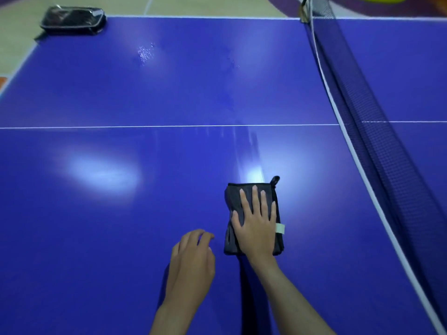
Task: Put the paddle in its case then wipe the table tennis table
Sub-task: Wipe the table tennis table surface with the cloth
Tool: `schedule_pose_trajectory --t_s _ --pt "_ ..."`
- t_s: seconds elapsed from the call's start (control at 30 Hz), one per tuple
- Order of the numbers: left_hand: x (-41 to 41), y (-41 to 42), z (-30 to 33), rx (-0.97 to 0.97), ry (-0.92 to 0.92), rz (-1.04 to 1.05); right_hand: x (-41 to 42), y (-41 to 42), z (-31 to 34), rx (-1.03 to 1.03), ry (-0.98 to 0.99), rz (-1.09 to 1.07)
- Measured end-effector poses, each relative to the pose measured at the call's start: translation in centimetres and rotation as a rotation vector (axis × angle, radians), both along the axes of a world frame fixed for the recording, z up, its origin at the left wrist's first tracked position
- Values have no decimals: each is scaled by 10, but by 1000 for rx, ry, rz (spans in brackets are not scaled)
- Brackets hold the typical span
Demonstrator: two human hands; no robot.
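Right hand (pixel 256 223) lies flat, fingers spread, pressing the folded cloth (pixel 231 206) on the table (pixel 96 213) — left hand (pixel 191 259) beside it, loosely curled, empty. Best bet: even pressure, overlapping strokes.

Just the one camera here, worn on the person's head, looking forward and steeply down across the blue table (pixel 169 93). It sits close over the near side, so both forearms reach in from the bottom edge. The wide lens bends the net (pixel 377 131) into a diagonal running along the right, and the far left corner still fits in at the top. No second view to overlap with.
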State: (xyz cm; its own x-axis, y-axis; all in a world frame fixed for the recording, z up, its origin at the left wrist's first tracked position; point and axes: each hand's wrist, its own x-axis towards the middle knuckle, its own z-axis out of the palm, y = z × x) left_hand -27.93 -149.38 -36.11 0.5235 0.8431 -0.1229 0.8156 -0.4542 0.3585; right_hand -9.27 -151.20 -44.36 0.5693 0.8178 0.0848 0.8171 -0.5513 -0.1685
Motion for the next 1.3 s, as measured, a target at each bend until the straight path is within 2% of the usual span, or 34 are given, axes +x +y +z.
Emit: schedule_pose_trajectory --t_s 0.17,0.27,0.43,0.67,0.83,0.93,1.13,1.3 --pt "-14 -23 14 2 -5 -27 -46 -95 0 -31 6 -52" --pt "-11 -29 17 -21 -5 -42 -48 -107 3 -36 1 -46" --pt "15 -17 6 -37 -34 -10 -5 -59 4 -24 -9 -22" --pt "83 12 -11 -95 -124 109 92 62 -3 58 -24 2" --pt "122 28 -32 -21 -255 163 158 150 -9 108 -11 37" --pt "134 35 -40 -25 -260 158 184 184 -11 113 -12 55" --pt "130 22 -30 -23 -198 95 182 177 -13 107 26 81" --pt "118 0 -17 6 -194 51 155 112 -11 102 21 71"
